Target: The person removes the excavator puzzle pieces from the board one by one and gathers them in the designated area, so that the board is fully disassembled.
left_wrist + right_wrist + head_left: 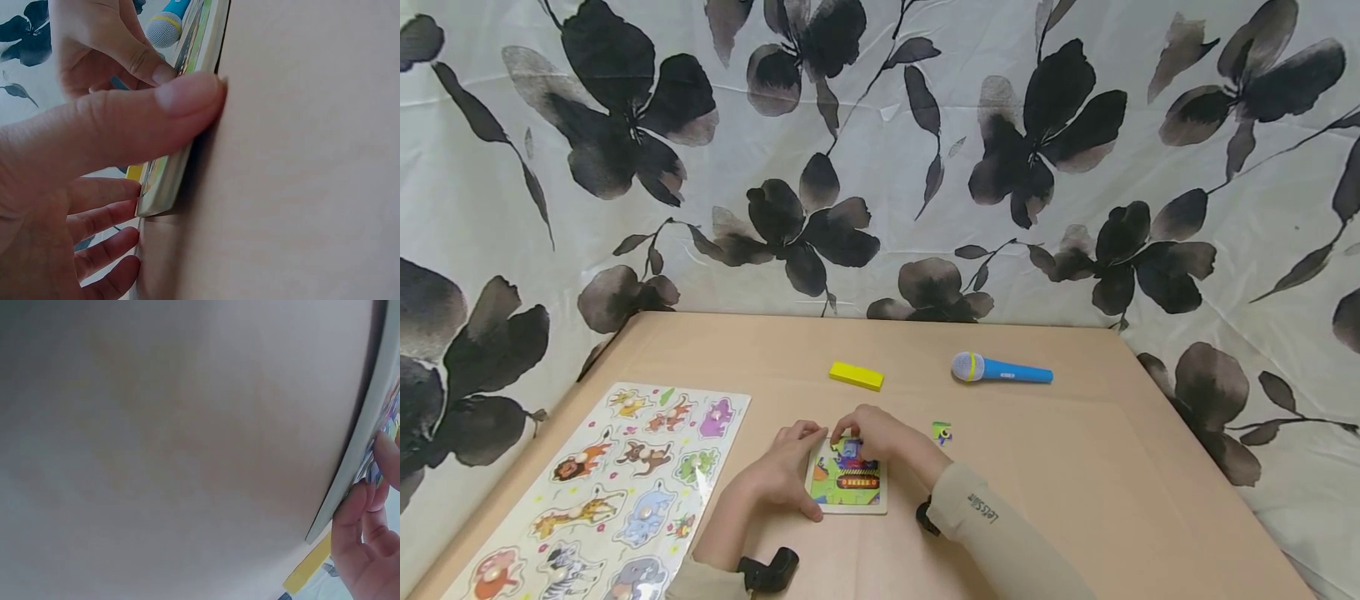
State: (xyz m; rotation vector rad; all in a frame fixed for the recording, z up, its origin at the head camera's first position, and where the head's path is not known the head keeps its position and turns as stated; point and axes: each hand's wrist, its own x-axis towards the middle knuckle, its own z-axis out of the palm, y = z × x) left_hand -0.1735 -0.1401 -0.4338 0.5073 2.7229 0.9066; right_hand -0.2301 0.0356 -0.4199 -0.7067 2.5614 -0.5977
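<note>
A: Where is the small puzzle board (847,487)?

B: It lies flat on the tabletop (1075,467), near the front edge, a little left of centre. Both hands are on it.

A: What is the left hand (782,472) doing?

B: It grasps the board's left edge. In the left wrist view the thumb (125,125) lies pressed along the board's side and the other fingers curl beneath, just beside the edge.

A: And the right hand (874,433)?

B: It comes in over the far edge, at about 12 o'clock of the board, with bent fingertips pressing on a puzzle piece (850,451) in the picture's upper part. The right wrist view shows fingertips (387,453) touching the printed face at the board's rim.

A: Anything loose nearby?

B: One small jigsaw piece (942,432) lies at about 2 o'clock of the board, near the right forearm but apart from it.

A: What else is on the tabletop?

B: A yellow block (856,376) at 12 o'clock, farther back. A blue toy microphone (1000,369) lies on its side at roughly 1 o'clock, well apart from the board. A large animal peg puzzle (602,492) lies at 9 o'clock, near the left hand. A flower-print cloth (880,150) hangs behind the tabletop.
</note>
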